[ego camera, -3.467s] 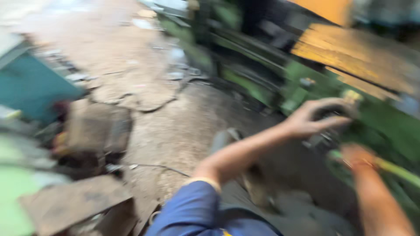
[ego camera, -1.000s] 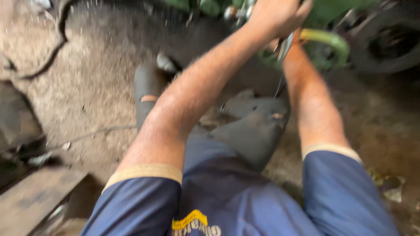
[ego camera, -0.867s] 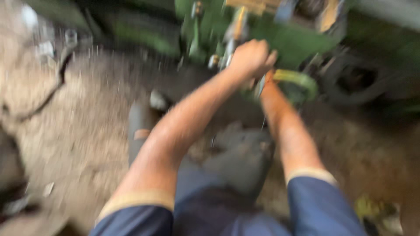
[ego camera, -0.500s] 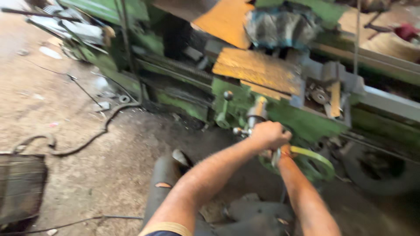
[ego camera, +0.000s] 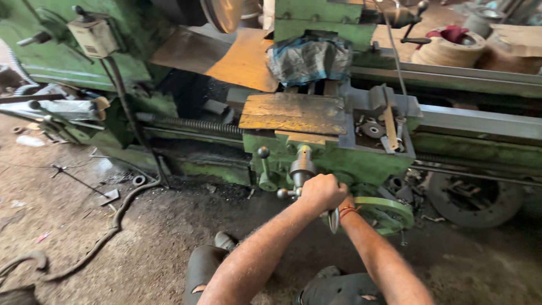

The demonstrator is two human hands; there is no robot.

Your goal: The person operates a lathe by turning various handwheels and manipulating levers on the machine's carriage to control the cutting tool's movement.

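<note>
I crouch in front of a green lathe carriage. My left hand is closed around a chrome crank handle on the carriage front, and the handle's other tip pokes out below my fist. My right hand is mostly hidden behind the left. Only its wrist, with a red thread on it, shows next to the green handwheel. A ball-ended lever stands just left of the crank. Above lie the rusty yellow cross-slide plate and a crumpled cloth.
A threaded leadscrew runs left along the bed. A thick cable snakes over the dirt floor at left, near a small stand. A dark round wheel lies under the bed at right. A beige control box hangs upper left.
The view has swung up from my legs and the floor to the lathe. Both hands have stayed at the crank and handwheel throughout the last second.
</note>
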